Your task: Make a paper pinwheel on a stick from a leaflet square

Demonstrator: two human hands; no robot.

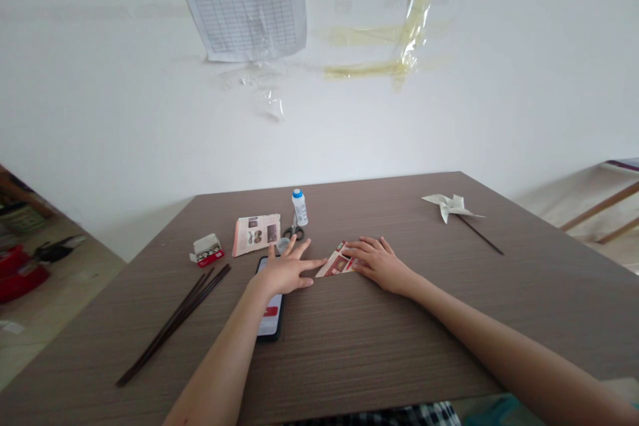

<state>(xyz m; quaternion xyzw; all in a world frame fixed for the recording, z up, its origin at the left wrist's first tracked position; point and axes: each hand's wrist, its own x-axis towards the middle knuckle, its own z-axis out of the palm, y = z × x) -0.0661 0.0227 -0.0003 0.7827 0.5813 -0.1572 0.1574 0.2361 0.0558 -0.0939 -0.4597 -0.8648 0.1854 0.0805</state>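
Observation:
A printed piece of paper (335, 262), folded into a triangle, lies flat on the table in front of me. My right hand (379, 263) rests over its right part with fingers stretched out, hiding that side. With fingers spread, my left hand (287, 273) reaches from the left, its index fingertip at the triangle's left edge. Under the left hand and wrist lies a smartphone (270, 323), partly covered. Just beyond that hand are a small round translucent lid or cup (282, 245) and dark-handled scissors (293, 232).
Behind the scissors stands a white bottle with a blue cap (299, 208). To the left lie printed paper (256, 234), an open small red-and-white box (208, 250) and several dark sticks (174, 323). A white paper pinwheel (452, 205) lies at the right. A wall (349, 133) borders the table's back edge.

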